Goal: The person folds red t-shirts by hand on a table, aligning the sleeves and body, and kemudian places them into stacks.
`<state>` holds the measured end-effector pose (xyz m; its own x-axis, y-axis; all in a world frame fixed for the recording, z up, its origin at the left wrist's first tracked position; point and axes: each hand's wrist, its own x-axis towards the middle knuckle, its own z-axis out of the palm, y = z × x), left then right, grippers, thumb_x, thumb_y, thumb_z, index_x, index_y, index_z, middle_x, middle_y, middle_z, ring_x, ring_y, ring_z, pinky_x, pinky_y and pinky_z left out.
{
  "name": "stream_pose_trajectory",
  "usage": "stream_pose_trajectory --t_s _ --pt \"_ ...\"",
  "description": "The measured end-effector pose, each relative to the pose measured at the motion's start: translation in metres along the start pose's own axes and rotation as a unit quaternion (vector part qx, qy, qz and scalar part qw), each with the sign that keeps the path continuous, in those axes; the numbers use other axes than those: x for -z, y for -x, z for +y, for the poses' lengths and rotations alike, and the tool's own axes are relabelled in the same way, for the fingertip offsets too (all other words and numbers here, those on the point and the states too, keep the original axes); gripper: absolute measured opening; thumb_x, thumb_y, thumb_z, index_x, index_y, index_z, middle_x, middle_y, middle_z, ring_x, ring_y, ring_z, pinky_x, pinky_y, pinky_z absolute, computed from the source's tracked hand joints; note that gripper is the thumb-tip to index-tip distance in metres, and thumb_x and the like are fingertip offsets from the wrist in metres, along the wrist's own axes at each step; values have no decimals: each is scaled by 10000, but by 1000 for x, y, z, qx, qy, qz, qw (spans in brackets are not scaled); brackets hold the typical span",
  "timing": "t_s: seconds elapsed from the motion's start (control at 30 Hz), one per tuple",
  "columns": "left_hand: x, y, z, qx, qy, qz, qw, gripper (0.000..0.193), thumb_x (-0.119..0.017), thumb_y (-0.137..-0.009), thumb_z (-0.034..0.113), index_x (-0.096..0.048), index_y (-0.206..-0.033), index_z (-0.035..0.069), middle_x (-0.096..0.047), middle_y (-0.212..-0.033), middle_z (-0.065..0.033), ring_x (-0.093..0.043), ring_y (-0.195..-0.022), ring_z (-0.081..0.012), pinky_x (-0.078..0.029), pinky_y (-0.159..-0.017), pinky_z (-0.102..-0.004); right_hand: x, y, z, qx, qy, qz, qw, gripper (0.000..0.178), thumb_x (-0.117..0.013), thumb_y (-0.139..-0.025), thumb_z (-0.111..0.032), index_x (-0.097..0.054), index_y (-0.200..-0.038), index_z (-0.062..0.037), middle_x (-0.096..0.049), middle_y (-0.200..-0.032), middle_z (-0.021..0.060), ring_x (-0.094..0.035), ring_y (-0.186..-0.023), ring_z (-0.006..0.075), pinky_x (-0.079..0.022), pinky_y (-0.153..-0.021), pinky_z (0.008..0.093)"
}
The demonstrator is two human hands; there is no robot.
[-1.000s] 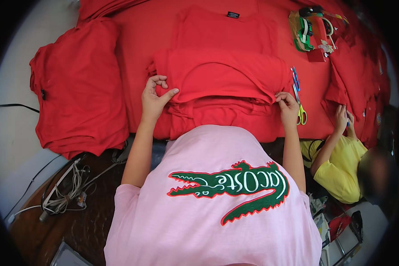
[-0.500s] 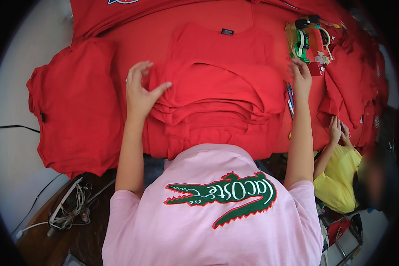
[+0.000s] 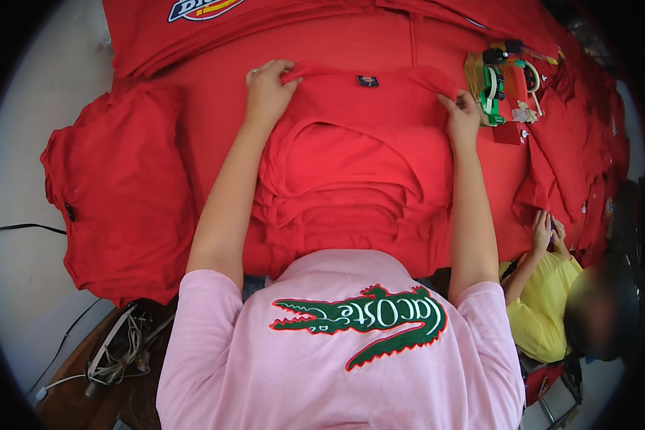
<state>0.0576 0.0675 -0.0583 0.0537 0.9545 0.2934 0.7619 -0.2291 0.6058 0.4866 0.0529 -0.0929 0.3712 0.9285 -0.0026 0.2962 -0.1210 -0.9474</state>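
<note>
A pile of red shirts [image 3: 351, 165] lies in front of me on the red-covered table. The top red shirt [image 3: 365, 100] is spread at the far side of the pile, a small dark neck label [image 3: 367, 81] showing at its far edge. My left hand [image 3: 269, 84] pinches that shirt's far left corner between thumb and fingers. At its far right corner, my right hand [image 3: 461, 113] is closed on the cloth in the same way. The fabric between the hands lies fairly flat, with the folded layers nearer to me.
Another heap of red shirts [image 3: 122, 193] hangs over the table's left edge. A tray of tools and tape [image 3: 505, 86] stands at the far right. At the right, a person in yellow [image 3: 545, 301] handles red cloth. Coiled cables [image 3: 118, 351] lie at lower left.
Both hands were apart from the shirt, fingers spread. My left hand has moved away from me and to the right, my right hand slightly inward; both now grip the shirt's far corners.
</note>
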Motion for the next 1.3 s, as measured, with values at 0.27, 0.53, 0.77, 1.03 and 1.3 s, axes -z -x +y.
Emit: stream_pose_trajectory --t_s 0.27,0.53,0.77,1.03,1.3 --pt "111 173 44 -102 -22 21 994 225 -647 -639 -49 -658 -803 105 -608 -815 -52 -647 -905 -239 -439 -1017 -434 89 164 -54 177 75 -50 980 221 -567 -745 171 -541 -840 -27 -579 -963 65 -589 -1045 211 -434 -994 296" --pt "97 259 53 -29 29 56 998 205 -696 -674 -57 -653 -813 86 -602 -821 -63 -643 -947 -274 -462 -919 -397 104 255 5 97 23 -80 992 199 -604 -803 141 -540 -898 -22 -573 -962 38 -551 -964 148 -429 -936 260" --pt "98 264 48 -14 67 50 996 205 -704 -688 -62 -653 -825 80 -585 -808 -61 -632 -951 -270 -467 -892 -379 113 264 5 93 43 -93 990 200 -579 -796 138 -551 -917 -20 -572 -955 27 -551 -940 135 -432 -895 249" --pt "96 264 48 -5 73 44 996 205 -698 -702 -73 -657 -836 75 -579 -804 -64 -631 -960 -275 -479 -880 -385 114 267 9 62 47 -84 993 207 -562 -785 142 -559 -917 -17 -580 -959 21 -559 -955 127 -431 -874 244" --pt "95 262 47 8 94 46 994 217 -677 -702 -103 -638 -827 70 -612 -828 -61 -632 -931 -252 -467 -881 -350 113 258 17 35 4 -109 993 239 -571 -768 152 -575 -919 -32 -575 -961 6 -542 -942 104 -415 -880 224"
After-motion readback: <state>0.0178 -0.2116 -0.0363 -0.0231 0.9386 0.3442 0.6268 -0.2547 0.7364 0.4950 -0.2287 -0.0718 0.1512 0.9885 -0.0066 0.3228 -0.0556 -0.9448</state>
